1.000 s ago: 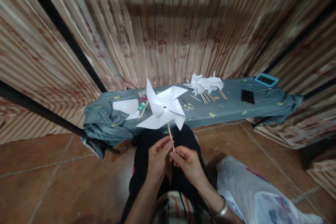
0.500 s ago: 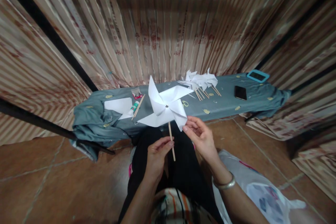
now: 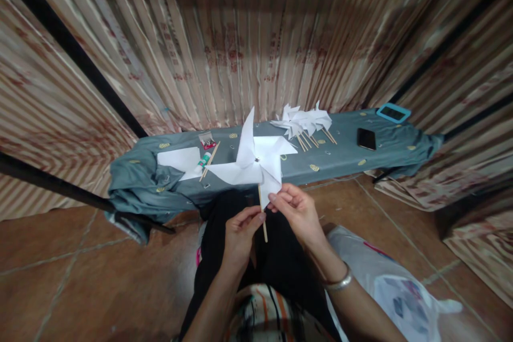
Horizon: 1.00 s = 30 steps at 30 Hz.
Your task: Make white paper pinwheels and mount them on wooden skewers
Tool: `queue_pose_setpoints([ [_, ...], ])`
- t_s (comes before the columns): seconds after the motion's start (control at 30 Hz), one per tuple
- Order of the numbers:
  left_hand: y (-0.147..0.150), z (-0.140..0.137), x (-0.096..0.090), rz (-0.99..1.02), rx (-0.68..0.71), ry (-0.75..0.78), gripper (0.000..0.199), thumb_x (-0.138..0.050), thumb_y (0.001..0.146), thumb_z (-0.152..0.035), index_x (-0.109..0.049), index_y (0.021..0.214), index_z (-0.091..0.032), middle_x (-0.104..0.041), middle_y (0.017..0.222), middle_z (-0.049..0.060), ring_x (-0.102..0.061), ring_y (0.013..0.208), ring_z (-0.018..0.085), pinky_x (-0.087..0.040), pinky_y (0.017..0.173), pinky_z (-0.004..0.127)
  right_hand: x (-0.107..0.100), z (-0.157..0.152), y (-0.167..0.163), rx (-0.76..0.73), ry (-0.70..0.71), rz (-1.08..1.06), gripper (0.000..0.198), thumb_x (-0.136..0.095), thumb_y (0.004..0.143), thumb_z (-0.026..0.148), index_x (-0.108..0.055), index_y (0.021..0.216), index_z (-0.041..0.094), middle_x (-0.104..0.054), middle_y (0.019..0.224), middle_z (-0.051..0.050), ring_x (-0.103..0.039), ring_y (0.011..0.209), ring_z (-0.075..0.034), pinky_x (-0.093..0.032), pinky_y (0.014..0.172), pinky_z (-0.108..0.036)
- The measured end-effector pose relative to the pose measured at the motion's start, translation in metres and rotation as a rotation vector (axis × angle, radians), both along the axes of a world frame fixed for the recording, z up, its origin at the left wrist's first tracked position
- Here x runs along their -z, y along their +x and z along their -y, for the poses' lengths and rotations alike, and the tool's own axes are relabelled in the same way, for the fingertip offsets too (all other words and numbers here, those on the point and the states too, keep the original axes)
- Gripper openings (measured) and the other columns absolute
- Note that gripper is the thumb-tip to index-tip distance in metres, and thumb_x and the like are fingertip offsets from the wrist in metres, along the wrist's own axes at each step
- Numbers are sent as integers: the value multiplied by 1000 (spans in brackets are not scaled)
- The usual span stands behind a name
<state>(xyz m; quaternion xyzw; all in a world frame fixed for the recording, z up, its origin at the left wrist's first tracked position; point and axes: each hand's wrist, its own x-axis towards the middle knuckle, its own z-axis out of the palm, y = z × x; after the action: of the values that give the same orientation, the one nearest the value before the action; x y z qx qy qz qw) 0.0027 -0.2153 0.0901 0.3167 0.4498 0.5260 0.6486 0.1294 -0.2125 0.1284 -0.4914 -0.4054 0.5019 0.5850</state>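
Note:
A white paper pinwheel (image 3: 250, 171) on a thin wooden stick (image 3: 265, 232) is held upright in front of me, a small dark pin at its centre. My left hand (image 3: 240, 232) is closed, pinching the stick below the blades. With thumb and fingertips my right hand (image 3: 296, 212) grips the tip of the lowest blade, close to the stick. Behind the pinwheel, on the cloth-covered bench (image 3: 336, 163), lie white paper sheets (image 3: 178, 160), a green-and-white glue stick (image 3: 204, 161), loose wooden sticks (image 3: 211, 159) and a small red-and-clear pack (image 3: 207, 141).
Several white pinwheels (image 3: 304, 120) lie together towards the bench's back right. Farther right are a black phone (image 3: 366, 139) and a blue-framed device (image 3: 393, 113). A plastic bag (image 3: 385, 278) rests on the tiled floor at my right. Curtains (image 3: 232, 37) and dark poles enclose the bench.
The pinwheel's blades have turned clockwise a little. My right hand has moved left and slightly down with the blade tip, nearer to my left hand, which stays on the stick.

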Motion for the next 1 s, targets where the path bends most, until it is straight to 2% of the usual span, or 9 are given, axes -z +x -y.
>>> queue_pose_setpoints([
  [0.3,-3,0,-2,13,12,22,23,-86,54,-32,-79,73,-19,-75,77,3,-66,77,16,-51,78,26,-1,-1,-8,-67,21,121,36,-77,69,50,-62,60,19,-62,50,2,-54,47,-10,-47,53,-23],
  [0.5,-7,-2,-1,3,3,22,23,-86,53,-32,-79,72,-21,-75,73,2,-65,73,15,-50,74,25,-7,15,-6,-112,35,347,27,-73,77,42,-66,67,18,-63,55,2,-54,50,-11,-42,50,-22],
  [0.57,-10,-2,0,-6,10,12,22,-86,54,-31,-80,73,-21,-76,77,3,-66,76,15,-50,75,24,-14,19,5,0,90,465,23,-70,81,40,-68,72,20,-65,60,1,-57,55,-12,-45,54,-23],
  [0.6,-12,-2,0,-12,13,5,22,-85,54,-30,-80,74,-22,-76,77,3,-65,76,14,-49,75,23,-18,19,12,108,134,519,19,-69,81,39,-70,77,20,-68,65,0,-60,59,-13,-48,59,-24],
  [0.67,-13,-1,2,-17,17,-5,21,-85,53,-28,-80,73,-23,-75,76,2,-65,75,13,-48,74,21,-26,10,30,326,259,609,18,-70,82,35,-72,93,22,-73,82,-2,-64,72,-15,-51,71,-28],
  [0.73,-13,-1,3,-15,25,-9,19,-85,52,-26,-80,71,-23,-74,74,1,-64,73,12,-48,72,20,-33,-5,48,421,345,678,23,-69,82,34,-73,101,22,-74,101,-6,-65,84,-17,-51,82,-32],
  [0.83,-12,1,3,-16,46,-1,18,-84,53,-26,-80,70,-23,-74,75,2,-65,75,13,-49,73,21,-36,-32,63,290,353,583,29,-71,79,35,-73,105,22,-74,106,-6,-67,91,-19,-52,84,-34],
  [0.93,-12,2,2,-35,59,14,17,-83,55,-26,-80,71,-23,-75,76,2,-64,75,13,-49,74,22,-34,-46,61,202,311,471,25,-72,76,37,-75,95,22,-76,91,-4,-67,79,-18,-53,73,-31],
  [1.0,-12,2,1,-55,59,28,15,-81,57,-25,-80,72,-23,-75,77,2,-63,74,13,-48,74,22,-31,-47,55,213,274,418,22,-74,72,38,-76,86,21,-75,79,-2,-64,67,-15,-51,64,-29],
])
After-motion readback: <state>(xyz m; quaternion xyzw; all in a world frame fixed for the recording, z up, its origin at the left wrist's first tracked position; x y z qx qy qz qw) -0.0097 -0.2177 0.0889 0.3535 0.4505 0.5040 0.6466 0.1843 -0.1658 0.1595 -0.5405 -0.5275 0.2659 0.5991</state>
